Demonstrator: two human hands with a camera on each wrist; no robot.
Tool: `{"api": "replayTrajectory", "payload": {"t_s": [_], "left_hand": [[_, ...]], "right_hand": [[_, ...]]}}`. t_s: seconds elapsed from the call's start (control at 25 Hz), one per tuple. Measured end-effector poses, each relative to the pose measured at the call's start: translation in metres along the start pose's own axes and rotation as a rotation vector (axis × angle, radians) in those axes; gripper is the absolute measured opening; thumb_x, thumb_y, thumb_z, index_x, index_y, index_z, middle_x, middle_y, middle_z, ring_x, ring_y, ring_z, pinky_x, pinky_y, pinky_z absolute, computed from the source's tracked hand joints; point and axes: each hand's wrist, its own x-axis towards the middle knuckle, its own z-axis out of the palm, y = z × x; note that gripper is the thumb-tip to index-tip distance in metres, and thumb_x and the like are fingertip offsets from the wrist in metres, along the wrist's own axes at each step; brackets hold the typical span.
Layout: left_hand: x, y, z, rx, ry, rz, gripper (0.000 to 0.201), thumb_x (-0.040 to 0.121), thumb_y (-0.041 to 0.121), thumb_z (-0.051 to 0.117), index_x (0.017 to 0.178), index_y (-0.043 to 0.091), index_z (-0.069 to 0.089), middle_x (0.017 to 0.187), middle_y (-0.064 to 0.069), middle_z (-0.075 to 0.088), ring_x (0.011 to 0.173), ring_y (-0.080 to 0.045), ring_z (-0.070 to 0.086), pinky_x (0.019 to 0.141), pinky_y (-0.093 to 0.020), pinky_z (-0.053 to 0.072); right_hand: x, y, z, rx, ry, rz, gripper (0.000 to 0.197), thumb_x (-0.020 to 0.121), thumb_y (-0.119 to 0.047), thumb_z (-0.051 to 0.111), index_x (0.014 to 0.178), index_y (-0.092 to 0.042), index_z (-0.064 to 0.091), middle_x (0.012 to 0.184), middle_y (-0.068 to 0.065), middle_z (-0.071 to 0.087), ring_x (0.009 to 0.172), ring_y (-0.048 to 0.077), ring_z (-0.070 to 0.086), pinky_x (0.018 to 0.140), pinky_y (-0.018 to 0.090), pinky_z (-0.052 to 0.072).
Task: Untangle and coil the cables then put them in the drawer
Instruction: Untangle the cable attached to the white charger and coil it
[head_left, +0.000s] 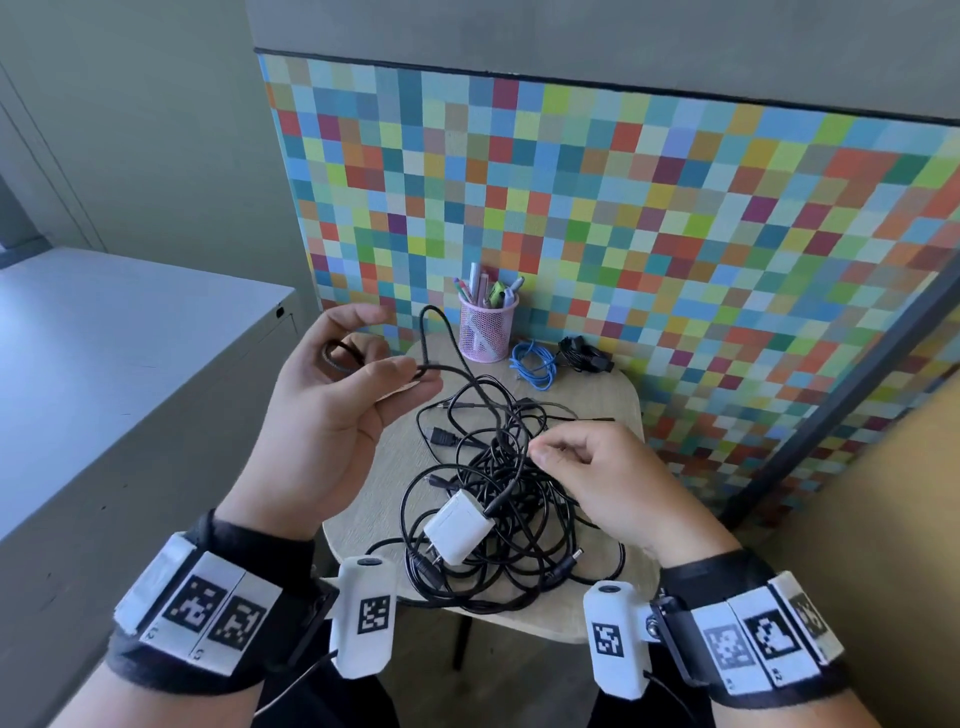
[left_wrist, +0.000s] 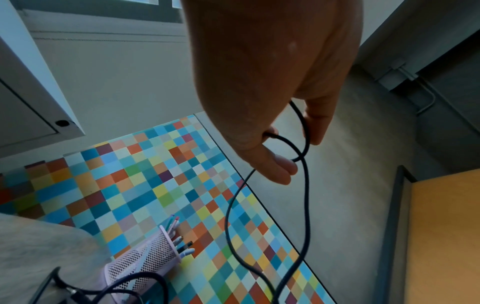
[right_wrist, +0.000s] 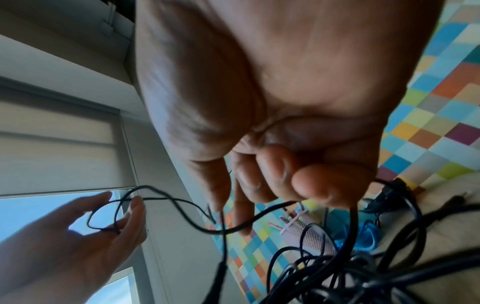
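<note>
Up at the far left, the left hand (head_left: 332, 395) holds a small loop of black cable (head_left: 452, 374), fingers loosely curled around it. From there the cable trails rightward and nearer into the tangle (head_left: 498, 499) on the table (head_left: 618, 410), where the right hand (head_left: 613, 483) pinches a strand.
</note>
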Motion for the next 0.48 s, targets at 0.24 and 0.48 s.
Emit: {"api": "replayTrajectory", "payload": {"t_s": [0.24, 0.48], "left_hand": [[-0.009, -0.012, 0.019, -0.056, -0.069, -0.026, 0.077, 0.068, 0.015, 0.09, 0.135, 0.013, 0.052, 0.095, -0.01, 0.058, 0.092, -0.031, 0.07, 0.099, -0.048, 0.057], [-0.021, -0.031, 0.034, 0.168, -0.168, -0.175, 0.077, 0.084, 0.025, 0.078, 0.15, 0.031, 0.039, 0.117, -0.013, 0.074, 0.115, -0.033, 0.069, 0.105, -0.04, 0.053]], "right_hand": [[0.001, -0.01, 0.026, 0.154, 0.0, -0.047, 0.021, 0.1, -0.038, 0.066, 0.087, -0.023, 0.071, 0.06, -0.005, 0.056, 0.052, 0.01, 0.053, 0.063, 0.047, 0.057], [-0.002, -0.02, 0.023, 0.145, 0.035, -0.146, 0.023, 0.096, -0.034, 0.073, 0.074, -0.03, 0.076, 0.052, -0.004, 0.058, 0.052, 0.007, 0.051, 0.057, 0.029, 0.04]]}}
